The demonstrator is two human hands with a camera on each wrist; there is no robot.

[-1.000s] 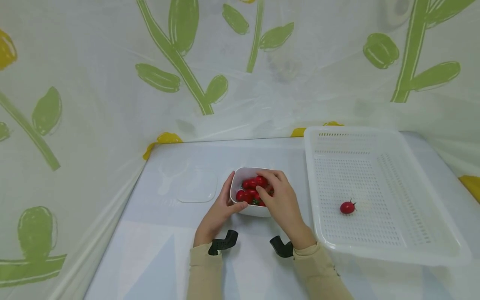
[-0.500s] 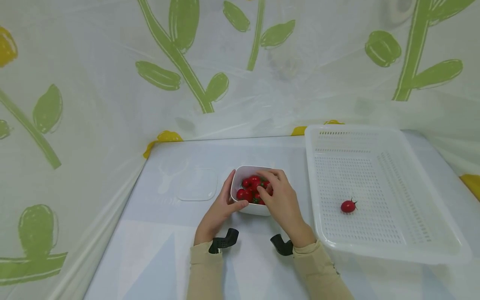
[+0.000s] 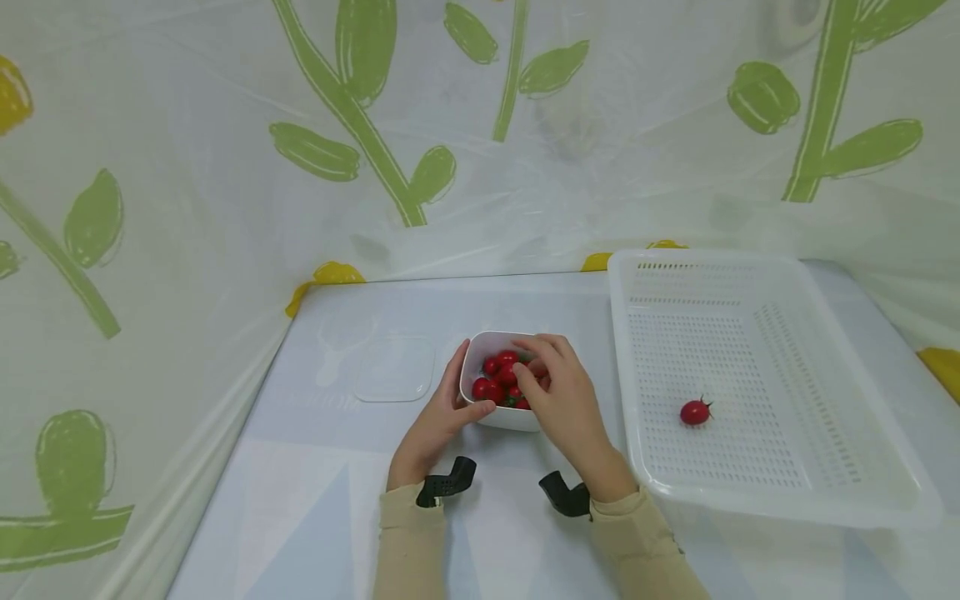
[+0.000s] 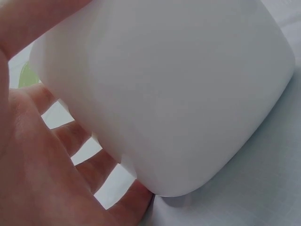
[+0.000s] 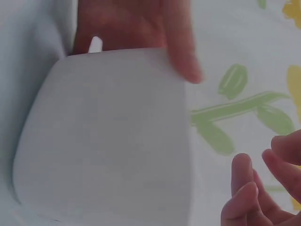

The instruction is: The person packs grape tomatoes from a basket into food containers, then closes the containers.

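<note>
In the head view, a square white bowl (image 3: 510, 419) with rounded corners stands mid-table. Several red cherry tomatoes (image 3: 487, 389), some with green stalks, lie in it. My left hand (image 3: 435, 425) holds the bowl at its left, with the thumb along the near rim and the fingers spread against the side; the left wrist view shows this grip on the bowl wall (image 4: 178, 94). Over the bowl's right part hovers my right hand (image 3: 562, 396), fingers bent and apart from the thumb. No tomato shows between its fingertips (image 5: 242, 165) in the right wrist view.
At the right lies a large white perforated basket (image 3: 720, 492) with one cherry tomato (image 3: 695, 412) in it. A clear, flat lid (image 3: 393, 371) rests on the table left of the bowl. Behind the table hangs a white curtain (image 3: 480, 200) with green leaf patterns.
Some tomatoes in the bowl have shifted under my right fingers, whose position has altered slightly. The left hand and the bowl keep their place.
</note>
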